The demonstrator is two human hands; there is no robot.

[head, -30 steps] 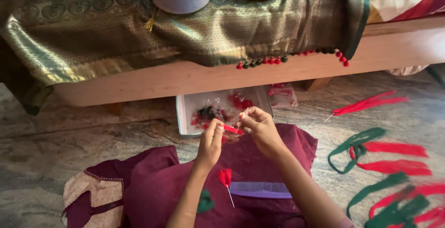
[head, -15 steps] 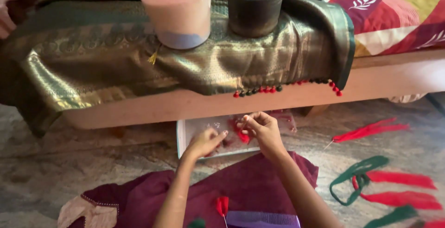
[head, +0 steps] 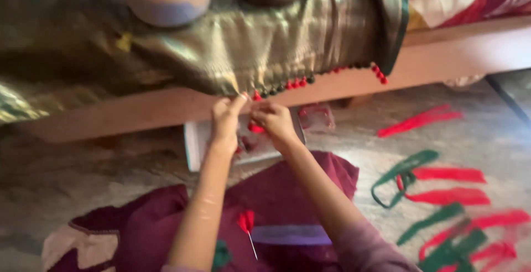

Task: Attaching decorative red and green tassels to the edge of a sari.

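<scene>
My left hand (head: pixel 225 121) and right hand (head: pixel 275 123) sit close together, fingers pinched at the gold-green silk fabric's (head: pixel 265 45) hem, on the row of small red and green tassels (head: pixel 298 82) hanging over the wooden bed frame (head: pixel 442 62). I'd hold the hem taut and pinch one red tassel (head: pixel 256 127) squarely. Below lie a white tray (head: pixel 193 146), maroon cloth (head: pixel 310 194) and, on the floor, thread bundles (head: pixel 442 194).
</scene>
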